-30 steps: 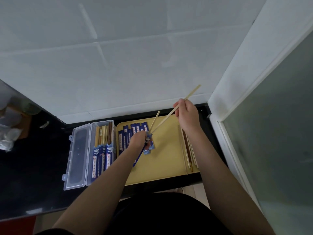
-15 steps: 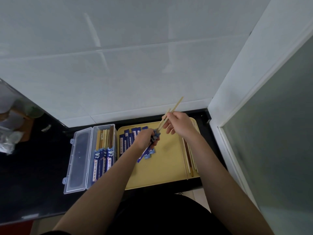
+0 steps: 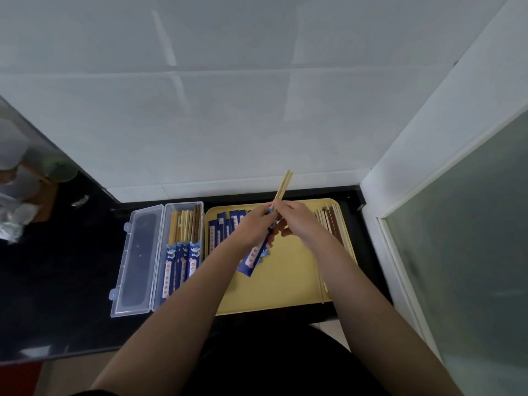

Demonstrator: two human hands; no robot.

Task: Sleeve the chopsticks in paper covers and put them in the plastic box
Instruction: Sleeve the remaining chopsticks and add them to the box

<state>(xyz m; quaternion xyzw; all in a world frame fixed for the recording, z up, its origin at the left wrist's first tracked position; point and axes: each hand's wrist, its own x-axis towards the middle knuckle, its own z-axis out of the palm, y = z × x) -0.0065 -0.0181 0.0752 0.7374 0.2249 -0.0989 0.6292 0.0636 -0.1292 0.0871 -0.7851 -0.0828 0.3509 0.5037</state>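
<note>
Fingers of the left hand [image 3: 253, 225] curl around a blue paper cover [image 3: 253, 257], while those of the right hand [image 3: 297, 221] pinch a pair of pale chopsticks [image 3: 283, 186] near their lower part. The two hands meet above a yellow tray [image 3: 285, 290], the chopsticks' lower ends lying at the mouth of the cover and their upper ends angling up against the white tiled wall [image 3: 228, 110]. How far the tips sit inside the cover cannot be told, since the hands hide the junction.

On the tray, a row of loose blue covers [image 3: 224, 227] lies along the left side, partly under the left forearm. Along the tray's right edge rests a bundle of bare chopsticks [image 3: 330, 221], some pale and some dark brown.

Just left of the tray, a clear plastic box [image 3: 167, 252] stands on the black counter [image 3: 57, 281] with its hinged lid [image 3: 137, 261] flipped open flat to the left. Inside the box lie several sleeved pairs [image 3: 183, 252], side by side, their blue covers toward the near end and their wooden ends, pale and brown, showing toward the wall.

At far left on the counter, blurred objects cannot be made out.
</note>
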